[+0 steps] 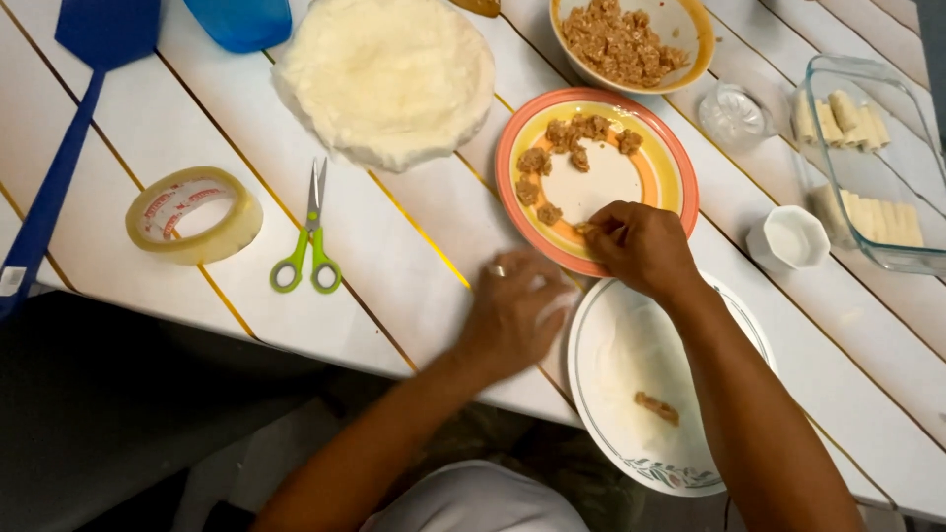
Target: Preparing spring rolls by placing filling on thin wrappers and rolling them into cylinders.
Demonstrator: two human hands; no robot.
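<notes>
R hand (639, 244) pinched on a filling bit at near rim of orange plate (670, 158). L hand (512, 310) flat, fingers loose, on wrapper edge at white plate (591, 394). Wrapper sits just below/behind R hand, strip of filling (656, 407) lying crosswise.

The white slatted table (424, 236) carries tape roll (193, 214), scissors (311, 236), wrapper stack (386, 77), plates (597, 175) and glass dish (867, 163).

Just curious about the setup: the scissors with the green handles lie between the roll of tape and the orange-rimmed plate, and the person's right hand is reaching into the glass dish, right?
Not quite. In the head view the right hand is at the orange-rimmed plate, not the glass dish. The scissors do lie between the roll of tape and that plate.
</notes>
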